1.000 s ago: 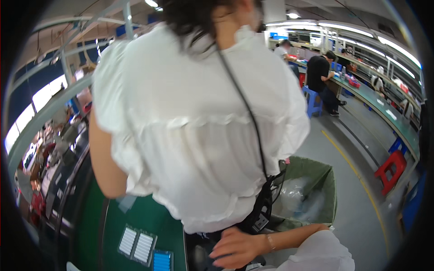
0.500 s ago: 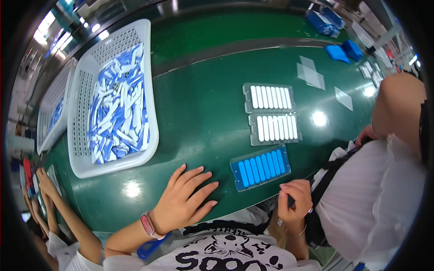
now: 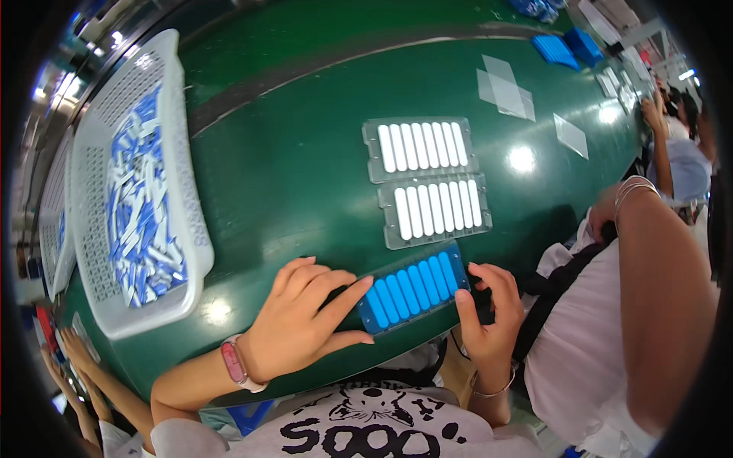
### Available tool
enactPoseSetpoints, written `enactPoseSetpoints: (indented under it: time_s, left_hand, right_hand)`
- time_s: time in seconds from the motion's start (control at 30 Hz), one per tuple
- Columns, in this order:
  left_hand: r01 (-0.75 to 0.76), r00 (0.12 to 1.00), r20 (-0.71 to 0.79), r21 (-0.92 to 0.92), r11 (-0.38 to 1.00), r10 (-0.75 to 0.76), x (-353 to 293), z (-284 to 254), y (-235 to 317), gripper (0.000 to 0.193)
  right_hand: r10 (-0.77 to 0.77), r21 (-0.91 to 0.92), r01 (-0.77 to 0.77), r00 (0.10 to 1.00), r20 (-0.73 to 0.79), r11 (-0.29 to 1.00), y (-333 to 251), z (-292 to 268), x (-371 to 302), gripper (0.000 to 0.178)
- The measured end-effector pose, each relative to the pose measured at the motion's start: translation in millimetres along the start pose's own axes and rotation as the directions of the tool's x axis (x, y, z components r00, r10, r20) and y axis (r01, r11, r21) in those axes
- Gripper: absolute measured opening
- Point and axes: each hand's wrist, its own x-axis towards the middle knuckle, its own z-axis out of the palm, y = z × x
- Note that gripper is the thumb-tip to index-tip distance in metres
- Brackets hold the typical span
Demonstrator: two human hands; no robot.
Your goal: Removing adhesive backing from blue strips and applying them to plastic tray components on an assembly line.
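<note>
A clear tray with a row of blue strips (image 3: pixel 412 292) lies at the near edge of the green table. At its left end is my left hand (image 3: pixel 301 317), fingers spread, with the index fingertip and thumb beside the tray's short edge. My right hand (image 3: pixel 492 317) is at the opposite end, thumb tip at the tray's corner and index finger bent apart from it. Neither hand has closed round the tray. Just beyond lie two clear trays of white strips, a nearer one (image 3: pixel 437 208) and a farther one (image 3: pixel 421 146).
A white perforated basket (image 3: pixel 200 252) of loose blue and white pieces stands at the left, another basket (image 3: pixel 52 237) behind it. Clear flat sheets (image 3: pixel 500 88) and blue blocks (image 3: pixel 556 51) lie far right. Other people's arms (image 3: pixel 657 305) are close at both sides.
Both hands have moved in to the ends of the blue-strip tray. My right hand's fingers have opened from a curl. The whole view has shifted, so the basket appears farther left.
</note>
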Motion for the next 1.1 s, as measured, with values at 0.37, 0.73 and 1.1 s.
enactPoseSetpoints:
  time_s: [0.37,0.73,1.1]
  left_hand:
    - [-0.229,0.972,-0.045,0.032,0.973,0.230,2,11,-13,0.037]
    - [-0.231,0.965,0.140,0.046,0.972,0.223,30,5,-7,0.071]
    - [-0.156,0.964,0.221,0.024,0.987,0.147,40,11,-1,0.087]
  right_hand:
    - [-0.145,0.014,0.144,0.984,0.100,0.989,-4,3,19,0.032]
    - [0.081,0.111,-0.074,0.995,-0.056,0.991,-6,7,9,0.028]
    - [-0.358,-0.139,0.338,0.919,-0.167,0.931,7,14,11,0.030]
